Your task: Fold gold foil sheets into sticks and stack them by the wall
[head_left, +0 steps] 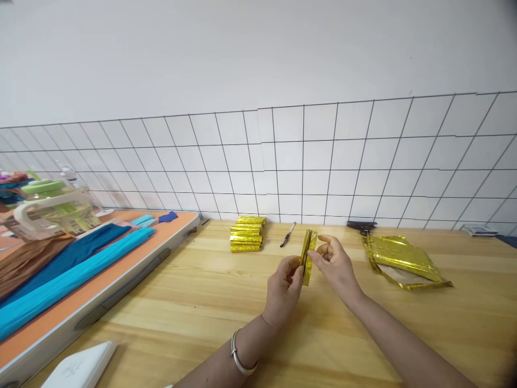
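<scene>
Above the wooden table (194,312) I hold a narrow, pleated strip of shiny gold foil (308,258), roughly upright. My left hand (284,285) pinches its left side between thumb and curled fingers; a silver bangle circles that wrist. On the right side, the thumb of my right hand (336,267) presses against the strip near its middle, with the fingers bent beside it. Farther back and to the left lies a row of similar folded gold foil pieces (246,234). A pen (288,235) rests between that row and my hands.
An opened gold foil packet (406,258) lies at right, with a black clip (363,226) behind it. On the left, an orange-topped raised board (177,225) carries rolled turquoise fabric (86,275) and a green-lidded clear jug (56,210). A white flat object (83,367) sits at lower left.
</scene>
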Motion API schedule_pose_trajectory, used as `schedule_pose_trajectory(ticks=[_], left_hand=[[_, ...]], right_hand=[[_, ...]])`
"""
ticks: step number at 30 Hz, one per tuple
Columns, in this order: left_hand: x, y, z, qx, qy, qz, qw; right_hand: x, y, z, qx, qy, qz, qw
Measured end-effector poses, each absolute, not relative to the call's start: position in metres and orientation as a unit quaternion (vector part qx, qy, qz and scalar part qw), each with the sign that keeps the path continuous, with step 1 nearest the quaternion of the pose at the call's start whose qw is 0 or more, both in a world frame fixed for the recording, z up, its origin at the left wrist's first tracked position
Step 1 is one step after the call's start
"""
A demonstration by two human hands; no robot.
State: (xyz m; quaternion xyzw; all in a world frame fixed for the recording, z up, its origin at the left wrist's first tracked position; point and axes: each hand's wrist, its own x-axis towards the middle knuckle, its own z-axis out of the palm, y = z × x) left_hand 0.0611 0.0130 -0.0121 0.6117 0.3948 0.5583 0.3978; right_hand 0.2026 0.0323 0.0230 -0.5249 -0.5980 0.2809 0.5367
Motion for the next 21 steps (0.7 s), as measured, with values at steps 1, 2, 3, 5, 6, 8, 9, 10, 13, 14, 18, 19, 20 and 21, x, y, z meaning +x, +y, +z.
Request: schedule_pose_trajectory(ticks=[1,2,3,5,6,8,9,10,13,14,18,19,20,21], left_hand=[[0.0613,0.0126,-0.0129,0.614,0.395,0.557,0.397],[0.0615,0.0122,-0.0135,0.616,0.395,0.555,0.396],[0.0616,0.0118,-0.0138,0.617,0.394,0.555,0.395],[0.062,0.0111,-0.0136,0.616,0.393,0.556,0.395],[0.0621,0.0109,-0.0132,0.616,0.394,0.557,0.395],[0.0623,0.0107,-0.0123,0.614,0.394,0.556,0.397],[0.0625,0.0107,-0.0119,0.615,0.393,0.555,0.399],[0.0626,0.0106,-0.0116,0.617,0.393,0.553,0.399],[0.0634,0.0101,-0.0119,0.62,0.394,0.548,0.4],[0.0638,0.0099,-0.0123,0.619,0.394,0.547,0.403],[0.0654,0.0092,-0.0144,0.613,0.384,0.548,0.421],[0.0658,0.0093,-0.0147,0.61,0.383,0.549,0.424],[0.0661,0.0094,-0.0149,0.609,0.382,0.549,0.427],[0.0663,0.0095,-0.0151,0.607,0.382,0.548,0.43]], right_hand=[[0.2023,0.0317,0.0232,-0.538,-0.603,0.26,0.528],[0.2017,0.0308,0.0237,-0.551,-0.609,0.238,0.519],[0.2009,0.0298,0.0244,-0.561,-0.615,0.217,0.51],[0.1992,0.0277,0.0255,-0.58,-0.624,0.182,0.492],[0.1984,0.0269,0.0258,-0.588,-0.625,0.169,0.485],[0.1972,0.0263,0.0255,-0.601,-0.626,0.154,0.471],[0.197,0.0263,0.0251,-0.607,-0.627,0.15,0.464],[0.1971,0.0265,0.0245,-0.612,-0.628,0.147,0.458],[0.1982,0.0273,0.023,-0.628,-0.627,0.14,0.44],[0.1987,0.0276,0.0227,-0.632,-0.626,0.138,0.435],[0.1995,0.0286,0.0219,-0.639,-0.625,0.143,0.426],[0.1993,0.0288,0.0219,-0.637,-0.626,0.146,0.426],[0.1991,0.029,0.0218,-0.633,-0.628,0.151,0.426],[0.1989,0.0292,0.0218,-0.629,-0.63,0.158,0.427]])
